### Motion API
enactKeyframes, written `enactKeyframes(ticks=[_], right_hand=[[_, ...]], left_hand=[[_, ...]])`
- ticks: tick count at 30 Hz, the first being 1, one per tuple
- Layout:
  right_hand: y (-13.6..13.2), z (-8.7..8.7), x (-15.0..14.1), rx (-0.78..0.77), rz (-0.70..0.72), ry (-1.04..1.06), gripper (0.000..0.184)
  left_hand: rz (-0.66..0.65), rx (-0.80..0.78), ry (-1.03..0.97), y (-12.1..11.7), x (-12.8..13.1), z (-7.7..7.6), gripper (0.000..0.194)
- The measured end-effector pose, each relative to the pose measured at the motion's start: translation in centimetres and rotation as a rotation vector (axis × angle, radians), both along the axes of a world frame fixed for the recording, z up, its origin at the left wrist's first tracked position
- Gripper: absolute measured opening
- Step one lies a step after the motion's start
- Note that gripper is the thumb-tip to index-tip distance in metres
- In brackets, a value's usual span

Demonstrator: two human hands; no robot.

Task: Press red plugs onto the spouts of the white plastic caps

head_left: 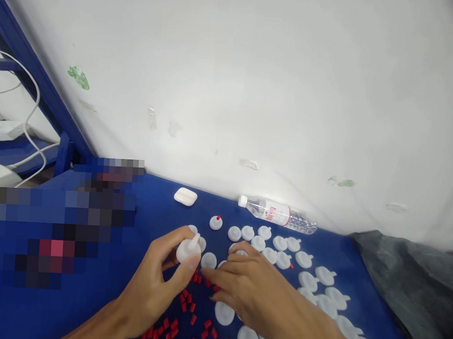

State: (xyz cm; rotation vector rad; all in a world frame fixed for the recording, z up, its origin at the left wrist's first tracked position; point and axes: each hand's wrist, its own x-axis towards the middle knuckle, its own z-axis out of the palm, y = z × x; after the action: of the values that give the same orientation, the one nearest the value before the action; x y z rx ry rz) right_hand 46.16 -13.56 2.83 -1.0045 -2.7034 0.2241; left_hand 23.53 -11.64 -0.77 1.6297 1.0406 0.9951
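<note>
My left hand (154, 279) is closed around a white nozzle cap (189, 248), a round plastic cap with a thin spout pointing up. My right hand (253, 277) hovers low over the blue table (101, 304), its fingers apart among small red tips (193, 319) and more white caps (224, 313). Nothing shows between its fingers, though some white caps are partly covered by it. One white cap with a red tip (216, 222) on its spout stands upright beyond my hands. Another red tip (292, 266) lies by a cap's spout on the right.
A clear plastic bottle (277, 213) lies along the wall, with a white oval case (185, 196) to its left. Dark grey cloth (406, 285) drapes over the right side. White cables (36, 104) hang by a blue frame at left. Part of the left table is pixelated.
</note>
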Motion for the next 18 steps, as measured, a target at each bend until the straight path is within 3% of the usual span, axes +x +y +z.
enactKeyframes(ticks=[5, 7, 9, 11, 14, 18], right_hand=[[-0.2, 2.3, 0.8, -0.111, -0.258, 0.313, 0.027], [-0.2, 2.7, 0.6, -0.134, -0.283, 0.437, 0.03], [-0.1, 2.4, 0.2, -0.107, -0.23, 0.512, 0.017], [0.1, 1.7, -0.1, -0.036, -0.198, 0.528, 0.006], [0.9, 0.7, 0.1, 0.084, -0.259, 0.45, 0.009], [2.2, -0.2, 0.8, 0.13, -0.317, 0.298, 0.01]], left_hand=[[0.042, 0.149, 0.182, 0.3, 0.3, 0.4, 0.02], [0.017, 0.248, 0.256, 0.4, 0.6, 0.1, 0.015], [-0.008, 0.362, 0.289, 0.4, 0.8, -0.5, 0.015], [0.001, 0.449, 0.315, 0.2, 0.8, -1.0, 0.028], [0.072, 0.479, 0.366, 0.0, 0.5, -1.0, 0.051], [0.122, 0.468, 0.324, -0.2, 0.1, 0.1, 0.029]])
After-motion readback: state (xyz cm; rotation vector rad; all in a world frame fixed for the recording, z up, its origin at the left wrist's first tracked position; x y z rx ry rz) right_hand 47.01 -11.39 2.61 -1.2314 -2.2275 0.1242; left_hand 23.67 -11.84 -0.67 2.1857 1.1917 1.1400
